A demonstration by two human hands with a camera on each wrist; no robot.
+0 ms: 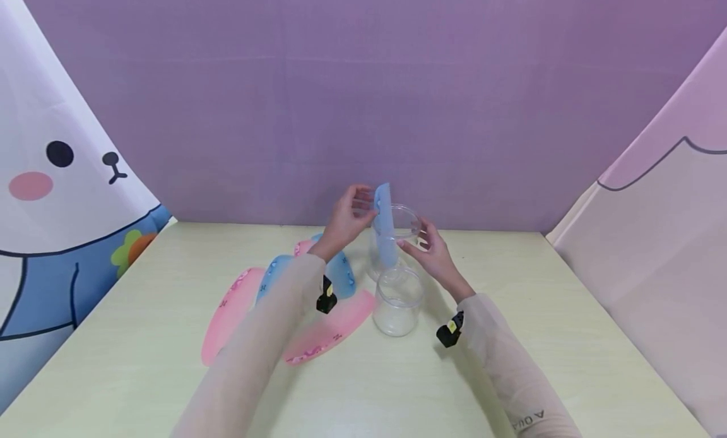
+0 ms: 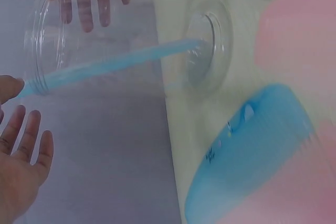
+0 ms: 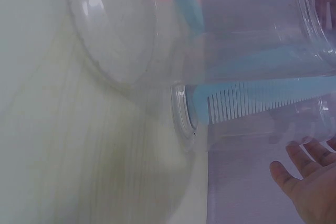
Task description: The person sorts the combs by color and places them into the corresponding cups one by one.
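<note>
A light-blue comb [image 1: 384, 217] stands tilted in a tall clear jar [image 2: 115, 30], its lower end near the jar's base and its top above the rim. My left hand [image 1: 343, 220] pinches the comb's top end, the other fingers spread apart from it. On the jar's right side, my right hand [image 1: 434, 255] grips near the rim with thumb and fingers. The comb's teeth show through the clear wall in the right wrist view. A second clear jar [image 1: 397, 315] stands just in front, closer to me.
Left of the jars, several pink and blue combs lie on the pale table [image 1: 511, 362], among them a pink comb [image 1: 341, 327] and a blue comb [image 1: 342, 277]. My left sleeve [image 1: 272, 337] covers part of them. A purple cloth [image 1: 352, 97] hangs behind the table.
</note>
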